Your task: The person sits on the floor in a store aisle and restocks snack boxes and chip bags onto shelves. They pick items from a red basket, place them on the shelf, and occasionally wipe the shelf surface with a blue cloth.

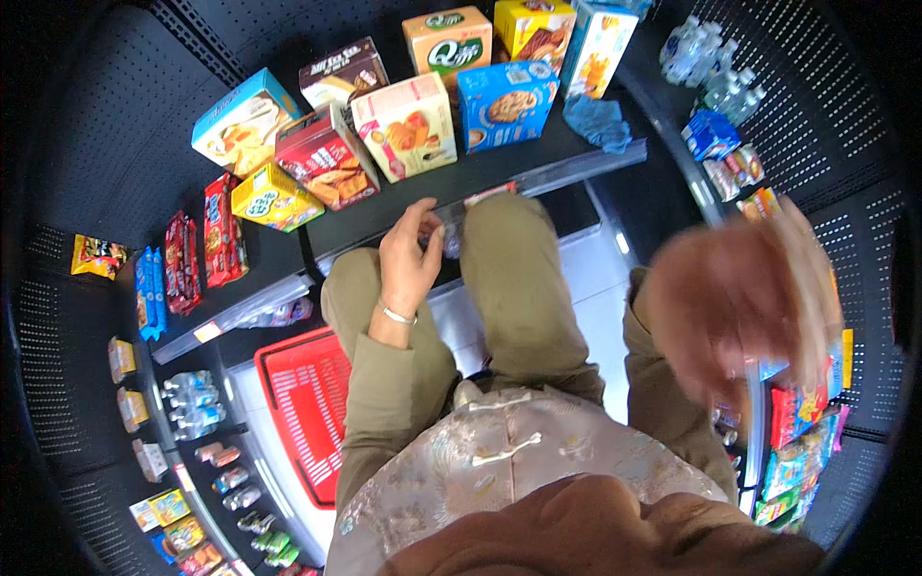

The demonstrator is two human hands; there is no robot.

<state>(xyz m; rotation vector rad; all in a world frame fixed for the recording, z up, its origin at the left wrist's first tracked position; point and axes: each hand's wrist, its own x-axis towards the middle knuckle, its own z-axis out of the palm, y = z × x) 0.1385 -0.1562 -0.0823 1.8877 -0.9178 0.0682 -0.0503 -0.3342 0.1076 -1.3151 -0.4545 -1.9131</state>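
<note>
My left hand (410,255) rests near my knee by the lower shelf edge, fingers loosely curled, with no object visible in it. On the right, my right hand (742,309) is blurred and close to the camera, in front of the right shelves; whether it holds anything cannot be made out. Before me on the shelf stand snack boxes: a blue cookie box (508,106), a cream-coloured box (407,128), a dark red box (328,158) and a small yellow box (277,198). A crumpled blue cloth (598,122) lies right of the blue box.
A red shopping basket (306,417) stands on the floor at left. Red snack packets (225,230) stand on the left shelf part, above wrapped water bottles (193,407). Bagged snacks (785,468) fill the right shelf; more bottles (691,54) are at upper right.
</note>
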